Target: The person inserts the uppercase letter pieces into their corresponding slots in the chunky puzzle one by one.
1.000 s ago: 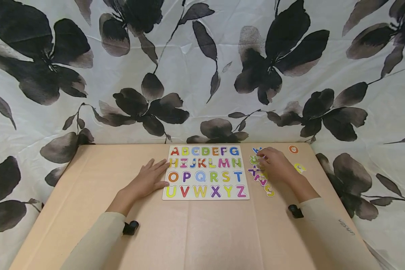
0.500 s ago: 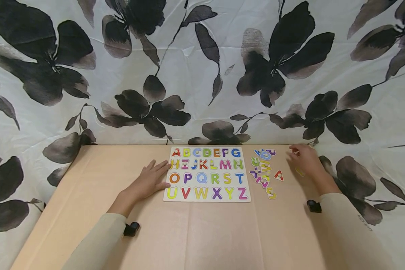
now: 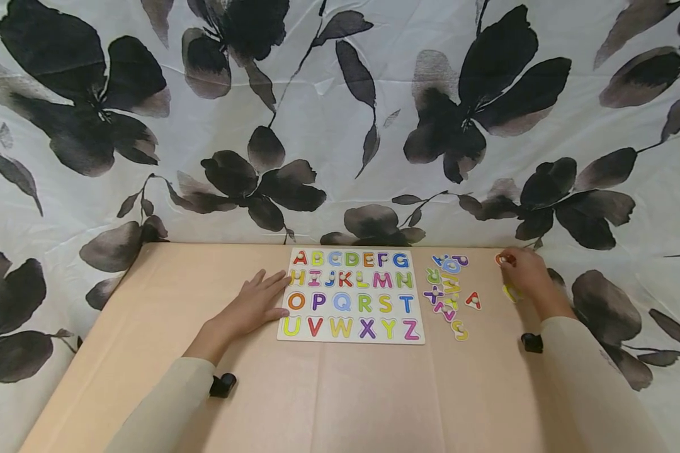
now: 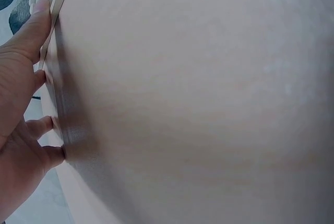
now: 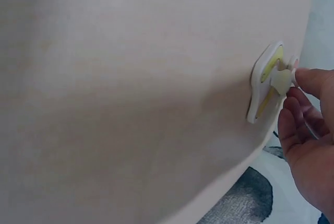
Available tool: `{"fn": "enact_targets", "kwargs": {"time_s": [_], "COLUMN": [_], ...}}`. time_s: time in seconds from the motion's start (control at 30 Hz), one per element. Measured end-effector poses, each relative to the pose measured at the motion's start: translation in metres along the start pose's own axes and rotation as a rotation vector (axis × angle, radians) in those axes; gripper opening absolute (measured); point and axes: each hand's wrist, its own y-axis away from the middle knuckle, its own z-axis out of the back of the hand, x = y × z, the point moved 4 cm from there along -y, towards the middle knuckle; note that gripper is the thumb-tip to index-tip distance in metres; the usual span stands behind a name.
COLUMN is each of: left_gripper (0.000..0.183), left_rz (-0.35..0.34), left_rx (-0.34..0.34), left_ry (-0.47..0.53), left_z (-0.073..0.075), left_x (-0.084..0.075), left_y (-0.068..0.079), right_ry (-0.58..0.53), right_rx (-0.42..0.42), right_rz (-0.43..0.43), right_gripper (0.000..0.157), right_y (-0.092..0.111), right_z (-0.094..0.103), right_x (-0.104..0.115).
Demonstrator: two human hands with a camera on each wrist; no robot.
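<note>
A white alphabet board (image 3: 348,343) with colourful letters lies near the table's back edge. My left hand (image 3: 255,297) rests on its left edge, fingers spread. In the left wrist view, the left thumb (image 4: 37,25) lies over the board's edge. At the table's far right, my right hand (image 3: 527,277) pinches an orange letter O piece (image 3: 498,258), which the fingers partly hide. A yellow letter piece (image 3: 509,294) lies under that hand; the right wrist view shows the knobbed yellow piece (image 5: 269,70) close to the thumb and curled fingers.
Several letter pieces, with a blue one (image 3: 450,265) and a yellow S (image 3: 459,330) among them, lie heaped right of the board. A red letter A piece (image 3: 473,301) lies apart. A floral cloth (image 3: 340,126) hangs behind the table (image 3: 345,402).
My right hand has left the heap of letters and moved right to the orange O piece, uncovering the red A. The left hand stays on the board. The head view has shifted slightly.
</note>
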Motion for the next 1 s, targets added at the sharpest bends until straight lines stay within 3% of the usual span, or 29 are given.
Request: {"fn": "enact_targets", "kwargs": {"time_s": [0.33,0.63,0.83,1.0], "left_gripper": [0.082,0.082,0.082,0.082], "left_rz": [0.011,0.013,0.007,0.009], "left_rx": [0.019,0.017,0.01,0.012], "left_ry": [0.002,0.013,0.008,-0.005], "left_z": [0.002,0.0,-0.001,-0.001], "left_x": [-0.002,-0.003,-0.001,0.001], "left_y": [-0.002,-0.002,-0.002,-0.001], "right_ry": [0.012,0.004,-0.047,-0.045], "right_rx": [-0.059,-0.031,-0.015,-0.036], "right_rz": [-0.032,-0.082,-0.131,-0.078], "right_gripper": [0.015,0.017,0.022,0.022], "right_y": [0.007,0.011,0.017,0.022], "right_z": [-0.003,-0.001,0.004,0.005], "right_x": [-0.003,-0.005,0.009,0.03]}}
